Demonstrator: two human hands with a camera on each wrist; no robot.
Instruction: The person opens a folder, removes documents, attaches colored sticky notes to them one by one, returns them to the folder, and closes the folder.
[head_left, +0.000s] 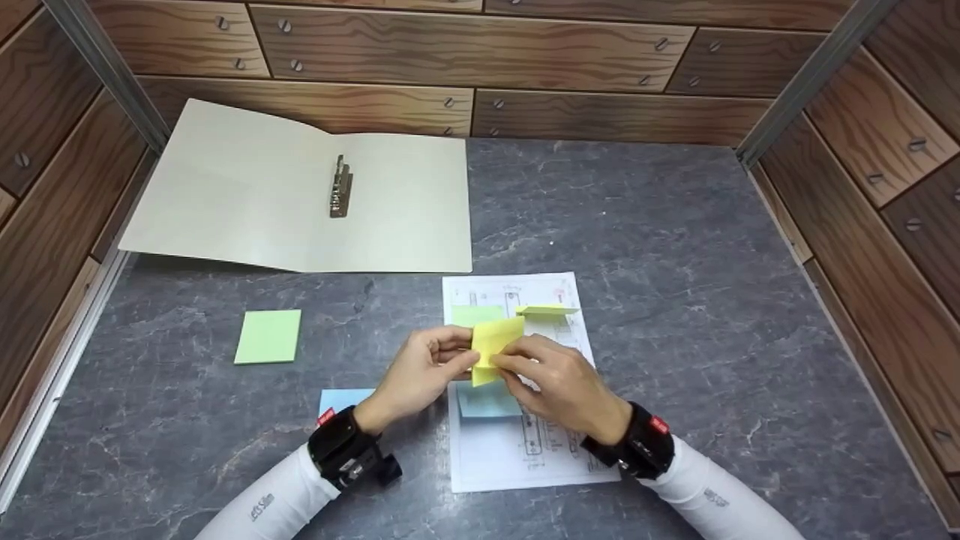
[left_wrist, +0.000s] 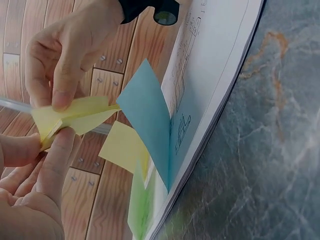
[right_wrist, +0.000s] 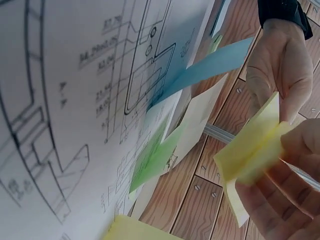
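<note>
Above a printed drawing sheet (head_left: 480,465), my left hand (head_left: 421,367) grips a pad of yellow sticky notes (head_left: 495,339) by its left side. My right hand (head_left: 566,382) pinches the pad's lower right edge between thumb and fingers. In the right wrist view a yellow leaf (right_wrist: 260,155) spreads apart from the rest of the pad. Stuck to the drawing and standing partly off it are a blue note (left_wrist: 145,120), a green note (left_wrist: 140,205) and another yellow note (head_left: 546,310). The hands partly hide the blue and green notes in the head view.
An open cream binder (head_left: 405,206) with a metal clip (head_left: 340,187) lies at the back left. A green sticky pad (head_left: 268,337) sits on the dark marbled table (head_left: 675,262). Beside my left wrist a blue pad (head_left: 341,397) is partly covered. Wood-patterned walls (head_left: 450,49) enclose the table.
</note>
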